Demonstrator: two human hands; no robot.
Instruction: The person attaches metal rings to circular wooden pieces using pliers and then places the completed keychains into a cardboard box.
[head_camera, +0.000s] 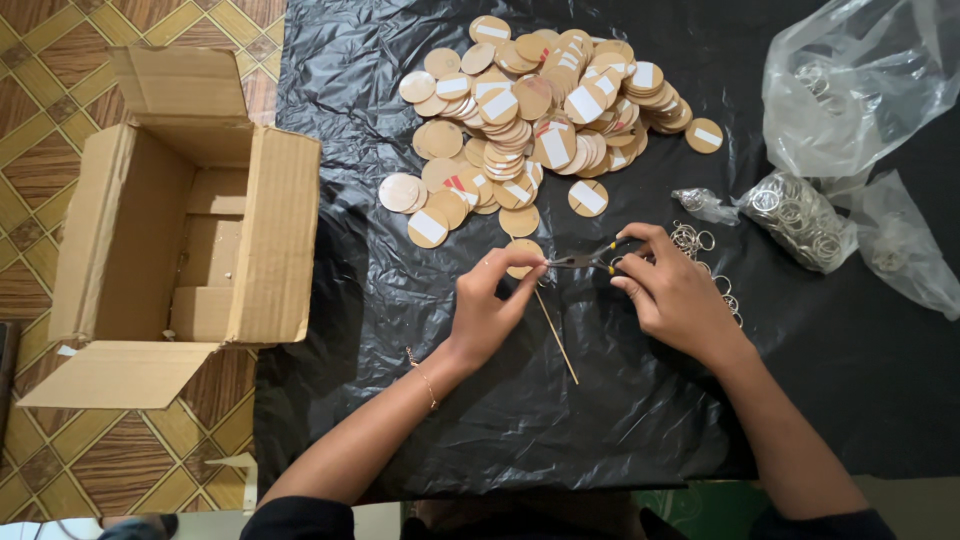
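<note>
Wooden disc (524, 257) pinched, left hand (490, 310); right hand (672, 290) grips pliers (590, 258).

Both bare forearms reach up from the bottom edge, coming out of dark sleeves, and angle inward so that the hands meet near the middle. The left hand (487, 305) lies palm down with its wrist slightly bent; a thin bracelet circles that wrist. Its thumb and first fingers are drawn together in a pinch at their tips, pointing toward the other hand. The right hand (668, 285) is also turned palm down, its fingers curled in a closed grip, knuckles up, the thumb tucked toward the left hand. The fingertips of the two hands sit near each other, just apart.
</note>
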